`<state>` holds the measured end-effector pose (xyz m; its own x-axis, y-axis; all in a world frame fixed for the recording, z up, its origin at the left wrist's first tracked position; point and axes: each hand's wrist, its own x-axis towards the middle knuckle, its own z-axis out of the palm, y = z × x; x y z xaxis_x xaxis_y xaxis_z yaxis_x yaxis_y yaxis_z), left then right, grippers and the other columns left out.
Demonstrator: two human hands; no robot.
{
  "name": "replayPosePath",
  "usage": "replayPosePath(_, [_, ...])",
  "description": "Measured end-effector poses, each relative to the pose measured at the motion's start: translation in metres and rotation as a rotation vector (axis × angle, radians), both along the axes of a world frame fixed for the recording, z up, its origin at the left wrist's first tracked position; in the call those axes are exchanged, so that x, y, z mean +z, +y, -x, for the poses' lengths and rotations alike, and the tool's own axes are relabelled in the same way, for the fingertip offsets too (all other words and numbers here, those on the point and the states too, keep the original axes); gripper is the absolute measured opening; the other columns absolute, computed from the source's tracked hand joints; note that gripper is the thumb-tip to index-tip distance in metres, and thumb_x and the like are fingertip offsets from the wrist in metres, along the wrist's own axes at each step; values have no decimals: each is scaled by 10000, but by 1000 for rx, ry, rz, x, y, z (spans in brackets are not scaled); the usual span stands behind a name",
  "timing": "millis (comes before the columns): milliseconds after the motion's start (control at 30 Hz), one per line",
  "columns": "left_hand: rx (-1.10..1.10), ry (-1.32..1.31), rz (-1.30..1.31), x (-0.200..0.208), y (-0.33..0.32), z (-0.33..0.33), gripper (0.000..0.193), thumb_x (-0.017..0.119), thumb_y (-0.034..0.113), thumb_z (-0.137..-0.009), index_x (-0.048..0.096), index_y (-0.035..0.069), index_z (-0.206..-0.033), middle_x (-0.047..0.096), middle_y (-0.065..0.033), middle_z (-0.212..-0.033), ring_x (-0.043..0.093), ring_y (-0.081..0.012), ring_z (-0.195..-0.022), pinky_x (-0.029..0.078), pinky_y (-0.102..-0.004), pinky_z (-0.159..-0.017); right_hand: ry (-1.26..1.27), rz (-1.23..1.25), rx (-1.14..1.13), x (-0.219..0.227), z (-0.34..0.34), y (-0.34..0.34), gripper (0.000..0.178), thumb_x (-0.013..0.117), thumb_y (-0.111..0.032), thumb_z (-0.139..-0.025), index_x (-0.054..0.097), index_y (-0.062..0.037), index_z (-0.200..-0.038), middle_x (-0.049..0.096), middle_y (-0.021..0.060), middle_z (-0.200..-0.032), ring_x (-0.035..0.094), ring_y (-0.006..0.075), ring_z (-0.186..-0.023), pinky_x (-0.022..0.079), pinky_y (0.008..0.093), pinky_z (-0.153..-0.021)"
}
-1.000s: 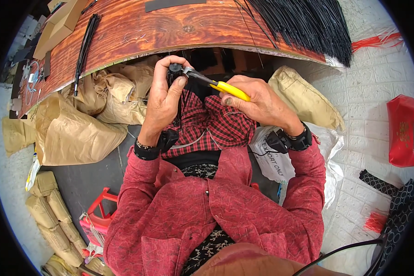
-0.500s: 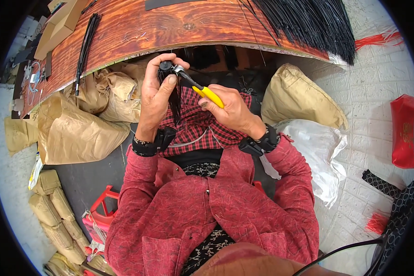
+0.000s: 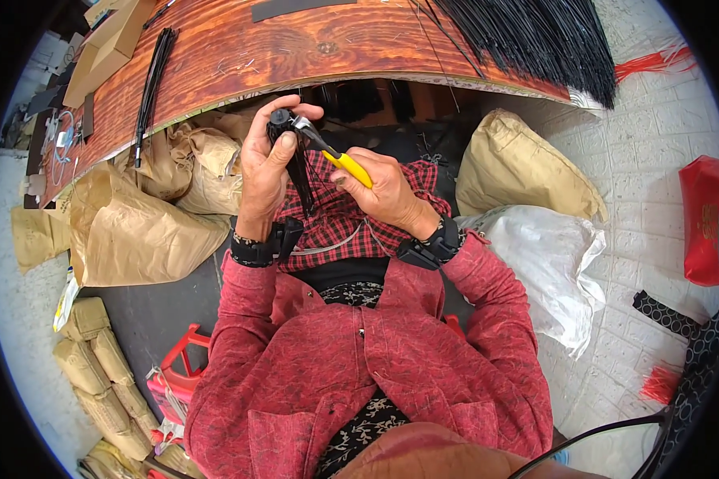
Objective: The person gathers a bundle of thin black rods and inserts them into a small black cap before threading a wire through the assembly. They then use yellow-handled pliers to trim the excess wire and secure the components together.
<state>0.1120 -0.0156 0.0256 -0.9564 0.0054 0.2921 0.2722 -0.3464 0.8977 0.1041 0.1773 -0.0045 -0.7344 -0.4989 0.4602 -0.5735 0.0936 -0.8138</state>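
Note:
My left hand is raised over my lap, its fingers wrapped round a bundle of thin black wires. The bundle's round top end pokes up beside the thumb and its loose strands hang down. In my right hand is a pair of yellow-handled pliers, held by the grips. The metal jaws lie against the right side of the bundle, just under its top. Whether the jaws grip a strand is too small to tell. A red and black checked cloth covers my lap below both hands.
A wooden table lies ahead with a large heap of black wires on its right and a thin wire bundle on its left. Brown paper sacks stand at left, another sack and a white plastic bag at right.
Both hands have shifted slightly to the left with the bundle and the pliers. The pliers' handles have come closer together, and the jaws stay at the bundle's top.

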Motion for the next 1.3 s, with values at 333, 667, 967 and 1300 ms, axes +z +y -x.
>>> replayPosePath(333, [-29, -4, -10, -2, 1, -1, 471, 660, 303, -933, 518, 10, -1272, 635, -179, -1191, 598, -190, -1099, 457, -322, -971, 42, 13, -16, -1, 0, 2, 183, 636, -140, -922, 629, 40, -888, 559, 113, -729, 594, 229, -599, 465, 320, -547])
replayPosePath(667, [-82, -5, -93, 1, 7, 0, 466, 702, 275, -903, 532, 28, -1259, 627, -160, -1227, 621, -128, -990, 493, -235, -811, -1070, 31, 412, 40, 5, 59, 261, 610, -260, -961, 606, -35, -828, 566, 76, -638, 518, 140, -446, 401, 258, -436])
replayPosePath(967, [-35, -40, -86, -3, 6, 2, 424, 697, 201, -901, 546, 26, -1256, 635, -169, -1224, 615, -119, -968, 480, -237, -825, -448, -209, 28, 73, 5, 58, 412, 565, -432, -960, 585, -28, -883, 575, 93, -620, 530, 130, -436, 422, 243, -434])
replayPosePath(1300, [-37, -40, -126, 1, 11, 2, 414, 702, 198, -897, 555, 31, -1246, 637, -166, -1224, 609, -104, -949, 474, -228, -810, -1271, -45, 406, 75, 20, 73, 309, 743, -210, -854, 592, 12, -1007, 654, 89, -804, 580, 107, -523, 465, 259, -463])
